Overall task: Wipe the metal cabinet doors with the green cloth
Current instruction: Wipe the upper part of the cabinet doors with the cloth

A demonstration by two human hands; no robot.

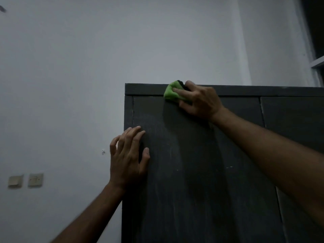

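Note:
A tall dark metal cabinet fills the right half of the view, with a left door and a right door split by a thin vertical gap. My right hand presses a bunched green cloth against the top edge of the left door, just under the cabinet's top rail. My left hand lies flat with fingers spread on the left door near its left edge, holding nothing. The door shows faint dusty streaks.
A pale wall runs behind and to the left of the cabinet. Two wall switches sit low on the left. A small mark on the wall is beside my left hand. A window frame shows at the far right.

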